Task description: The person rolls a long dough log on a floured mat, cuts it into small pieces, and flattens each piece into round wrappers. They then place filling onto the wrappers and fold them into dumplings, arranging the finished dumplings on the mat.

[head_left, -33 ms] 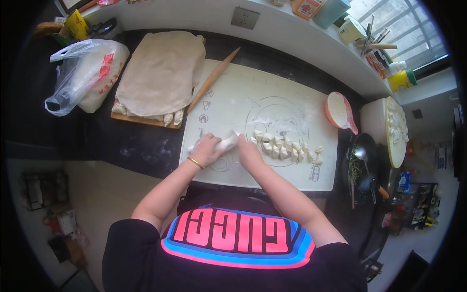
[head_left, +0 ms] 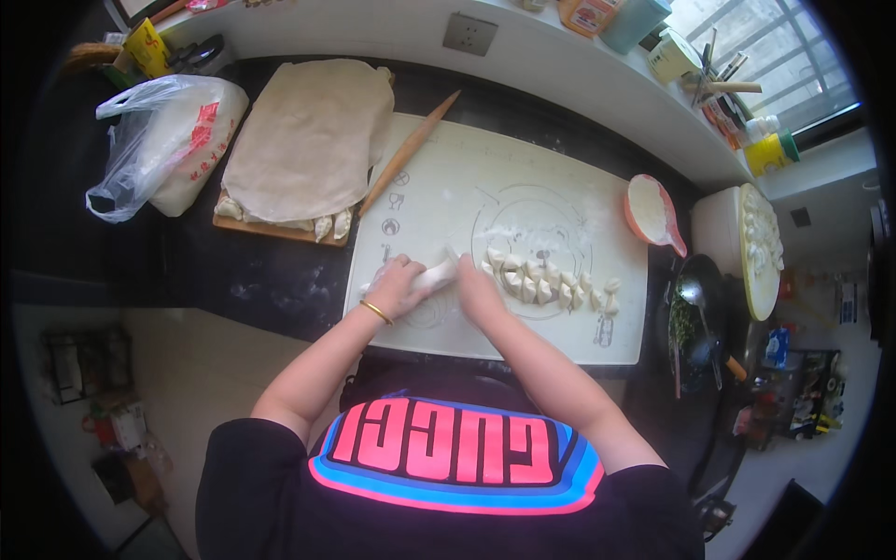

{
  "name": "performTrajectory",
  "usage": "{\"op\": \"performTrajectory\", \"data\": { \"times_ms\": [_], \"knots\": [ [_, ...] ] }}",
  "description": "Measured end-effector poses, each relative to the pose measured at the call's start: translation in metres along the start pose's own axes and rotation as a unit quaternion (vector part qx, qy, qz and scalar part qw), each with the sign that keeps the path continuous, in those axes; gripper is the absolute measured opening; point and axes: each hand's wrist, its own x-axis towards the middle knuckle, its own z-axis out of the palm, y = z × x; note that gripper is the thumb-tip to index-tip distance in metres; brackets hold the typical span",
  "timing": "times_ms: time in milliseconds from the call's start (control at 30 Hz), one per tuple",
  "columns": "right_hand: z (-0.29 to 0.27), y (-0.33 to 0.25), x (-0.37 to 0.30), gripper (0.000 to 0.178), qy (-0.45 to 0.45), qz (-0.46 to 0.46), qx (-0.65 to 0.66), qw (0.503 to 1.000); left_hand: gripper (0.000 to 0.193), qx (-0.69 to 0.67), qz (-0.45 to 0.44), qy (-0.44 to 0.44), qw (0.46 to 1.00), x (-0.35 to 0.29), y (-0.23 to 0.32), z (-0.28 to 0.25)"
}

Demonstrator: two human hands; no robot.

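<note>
A white dough roll (head_left: 435, 276) lies across the pale, printed kneading mat (head_left: 439, 196). Over its left part curve the fingers of my left hand (head_left: 399, 280), holding it down. Closed at the roll's right end, my right hand (head_left: 479, 291) grips what looks like a thin knife blade (head_left: 453, 254); its handle is hidden in my fingers. Just right of this hand, several cut dough pieces (head_left: 544, 289) lie in uneven rows on the mat. Flour dusts the mat around them.
A wooden rolling pin (head_left: 411, 154) slants at the mat's left edge. Beyond it, a cloth (head_left: 308, 140) covers dumplings on a wooden board (head_left: 245, 229), beside a plastic bag (head_left: 177, 140). At right stand a pink flour bowl (head_left: 651, 210), a dark pan (head_left: 695, 322) and a dumpling tray (head_left: 761, 271).
The blade at the roll's right end has shifted very slightly to the left. Both hands stay in nearly the same place.
</note>
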Motion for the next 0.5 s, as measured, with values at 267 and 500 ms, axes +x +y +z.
{"op": "performTrajectory", "data": {
  "times_ms": [267,500],
  "knots": [
    [-0.028,0.005,-0.02,0.015,0.073,-0.024,0.077,0.994,0.029,0.012,0.048,0.119,0.992,-0.011,0.019,0.022],
    [-0.021,0.003,-0.033,0.016,0.033,-0.05,0.068,0.996,0.032,0.007,0.048,0.146,0.988,-0.011,0.026,0.033]
  ]
}}
